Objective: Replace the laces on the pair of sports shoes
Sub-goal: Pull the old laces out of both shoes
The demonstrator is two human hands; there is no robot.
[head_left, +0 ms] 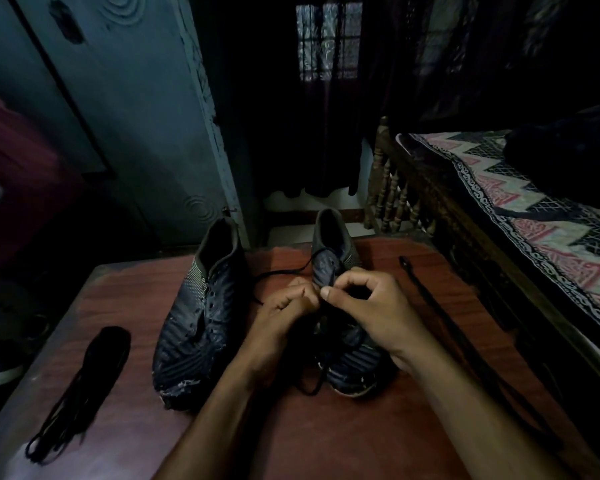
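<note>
Shoes: two dark sports shoes stand side by side on the desk (pixel 378 431), toes toward the person. The left shoe (pixel 196 317) shows bare eyelets and no lace; its toe is scuffed and torn. The right shoe (pixel 340 306) carries a black lace (pixel 284 271) through part of its eyelets, with one loose end trailing left across the desk and another strand hanging off the toe.

Left hand (pixel 284 310) is curled at the shoe's inner side, fingers (pixel 303 289) closed on the lace. Right hand (pixel 364 299) meets it over the tongue, thumb and forefinger pinching the same lace.

A bundle of black laces (pixel 84 375) lies on the desk well to the left; a single lace (pixel 440 306) lies stretched out to the right of the shoes. Which are old and which new cannot be told.

Assessment: work stands midway on the right shoe; whether the lace is going in or coming out is not evident. The left shoe, judged from its bare eyelets, awaits lacing.
</note>
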